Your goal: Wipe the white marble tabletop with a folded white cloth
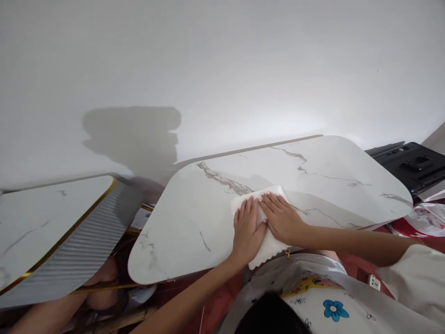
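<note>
A folded white cloth [269, 249] with a wavy edge lies on the marble-patterned tabletop [181, 222], near its front edge. My left hand [246, 232] rests flat on the cloth's left side, fingers stretched out and thumb spread. Beside it, my right hand [282, 219] presses flat on the cloth's upper right, its fingers pointing up and left. The fingertips of both hands stay on the cloth, close together. Neither hand is wrapped around anything.
To the left stands another marble-patterned table [41, 218] with gold trim and a ribbed side. A black case-like object [413, 162] and clear plastic wrapping [431, 218] are at the right. A white socket block [373, 282] sits low down. The wall [222, 69] backs the tabletop.
</note>
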`<state>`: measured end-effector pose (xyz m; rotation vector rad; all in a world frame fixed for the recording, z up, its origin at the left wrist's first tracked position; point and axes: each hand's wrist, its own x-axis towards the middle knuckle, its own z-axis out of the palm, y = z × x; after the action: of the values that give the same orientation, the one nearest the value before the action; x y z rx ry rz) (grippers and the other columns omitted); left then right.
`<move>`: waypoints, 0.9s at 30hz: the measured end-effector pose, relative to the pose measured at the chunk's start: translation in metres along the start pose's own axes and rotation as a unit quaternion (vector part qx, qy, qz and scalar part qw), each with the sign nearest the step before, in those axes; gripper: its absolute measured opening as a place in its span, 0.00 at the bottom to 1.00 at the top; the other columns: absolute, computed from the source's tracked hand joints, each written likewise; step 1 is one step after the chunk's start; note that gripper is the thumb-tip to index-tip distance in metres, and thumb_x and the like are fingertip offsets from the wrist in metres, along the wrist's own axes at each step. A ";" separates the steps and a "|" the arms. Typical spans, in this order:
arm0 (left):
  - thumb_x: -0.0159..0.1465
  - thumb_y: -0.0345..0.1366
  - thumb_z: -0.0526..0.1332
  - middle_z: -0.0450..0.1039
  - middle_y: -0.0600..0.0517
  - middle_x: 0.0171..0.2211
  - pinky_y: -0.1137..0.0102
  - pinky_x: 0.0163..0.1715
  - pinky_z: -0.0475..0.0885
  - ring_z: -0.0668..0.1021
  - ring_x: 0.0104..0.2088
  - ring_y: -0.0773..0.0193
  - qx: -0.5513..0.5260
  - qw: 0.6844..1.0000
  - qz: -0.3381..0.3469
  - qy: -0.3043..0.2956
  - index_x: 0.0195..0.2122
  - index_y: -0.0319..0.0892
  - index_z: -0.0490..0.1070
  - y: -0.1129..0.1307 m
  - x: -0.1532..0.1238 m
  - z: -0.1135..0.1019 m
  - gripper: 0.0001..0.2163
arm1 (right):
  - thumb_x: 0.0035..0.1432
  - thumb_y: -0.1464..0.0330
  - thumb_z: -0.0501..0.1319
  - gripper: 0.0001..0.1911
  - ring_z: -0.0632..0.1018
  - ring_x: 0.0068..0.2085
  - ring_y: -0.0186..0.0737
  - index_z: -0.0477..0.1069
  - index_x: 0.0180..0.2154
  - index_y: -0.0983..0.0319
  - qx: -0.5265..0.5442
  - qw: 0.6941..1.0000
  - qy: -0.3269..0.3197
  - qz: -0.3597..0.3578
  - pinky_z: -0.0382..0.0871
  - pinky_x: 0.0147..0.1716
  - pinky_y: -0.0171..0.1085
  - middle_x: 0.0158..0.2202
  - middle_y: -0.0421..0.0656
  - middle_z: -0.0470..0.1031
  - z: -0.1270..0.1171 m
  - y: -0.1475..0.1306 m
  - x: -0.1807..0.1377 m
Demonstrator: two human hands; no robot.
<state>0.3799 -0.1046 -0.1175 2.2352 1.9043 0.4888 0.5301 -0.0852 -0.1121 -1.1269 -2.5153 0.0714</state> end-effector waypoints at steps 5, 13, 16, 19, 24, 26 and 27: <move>0.55 0.31 0.52 0.47 0.53 0.66 0.57 0.64 0.49 0.48 0.66 0.59 -0.073 0.996 -0.030 -0.050 0.65 0.47 0.46 0.039 -0.003 0.014 0.34 | 0.58 0.74 0.47 0.29 0.56 0.64 0.47 0.56 0.62 0.68 0.019 1.000 -0.012 -0.001 0.54 0.60 0.51 0.63 0.52 0.57 -0.016 0.031 -0.035; 0.62 0.34 0.49 0.51 0.49 0.65 0.59 0.63 0.49 0.53 0.65 0.59 -0.060 0.996 -0.039 -0.055 0.62 0.42 0.52 0.078 0.078 0.031 0.25 | 0.62 0.71 0.46 0.26 0.58 0.63 0.47 0.57 0.61 0.69 -0.009 0.999 0.012 0.040 0.54 0.59 0.51 0.62 0.53 0.59 -0.016 0.101 -0.015; 0.64 0.32 0.46 0.55 0.49 0.63 0.61 0.63 0.50 0.56 0.64 0.61 -0.046 0.999 -0.025 -0.010 0.60 0.43 0.57 0.067 0.117 0.032 0.22 | 0.62 0.71 0.45 0.26 0.58 0.62 0.49 0.58 0.60 0.73 -0.044 0.997 -0.003 0.057 0.52 0.59 0.48 0.61 0.54 0.59 -0.011 0.115 0.021; 0.64 0.31 0.44 0.60 0.47 0.61 0.61 0.61 0.53 0.59 0.62 0.60 -0.019 0.999 0.001 0.032 0.57 0.41 0.60 0.042 0.151 0.029 0.20 | 0.63 0.71 0.44 0.25 0.59 0.62 0.50 0.58 0.59 0.74 -0.063 0.996 -0.013 0.058 0.51 0.58 0.46 0.61 0.54 0.59 -0.002 0.124 0.064; 0.62 0.29 0.46 0.66 0.46 0.56 0.64 0.59 0.57 0.65 0.58 0.60 0.028 0.996 0.048 0.063 0.53 0.41 0.63 -0.011 0.197 0.018 0.19 | 0.65 0.70 0.43 0.23 0.59 0.61 0.49 0.59 0.58 0.74 -0.059 0.997 -0.002 0.053 0.50 0.57 0.44 0.61 0.55 0.60 0.018 0.127 0.130; 0.62 0.30 0.46 0.67 0.46 0.54 0.64 0.58 0.58 0.66 0.57 0.59 0.041 0.996 0.049 0.069 0.52 0.42 0.63 -0.028 0.213 0.015 0.18 | 0.65 0.70 0.43 0.23 0.59 0.61 0.49 0.59 0.58 0.73 -0.050 0.997 0.001 0.051 0.50 0.57 0.44 0.60 0.55 0.60 0.025 0.129 0.152; 0.62 0.30 0.46 0.67 0.46 0.54 0.63 0.58 0.59 0.66 0.57 0.59 0.049 0.995 0.047 0.071 0.52 0.42 0.63 -0.035 0.220 0.014 0.18 | 0.65 0.70 0.44 0.23 0.59 0.60 0.48 0.59 0.58 0.73 -0.044 0.998 0.003 0.050 0.50 0.57 0.43 0.60 0.54 0.61 0.028 0.131 0.162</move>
<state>0.3822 0.1184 -0.1116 2.4217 1.9350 0.5965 0.5150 0.1243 -0.1124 -1.2850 -2.4772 -0.0162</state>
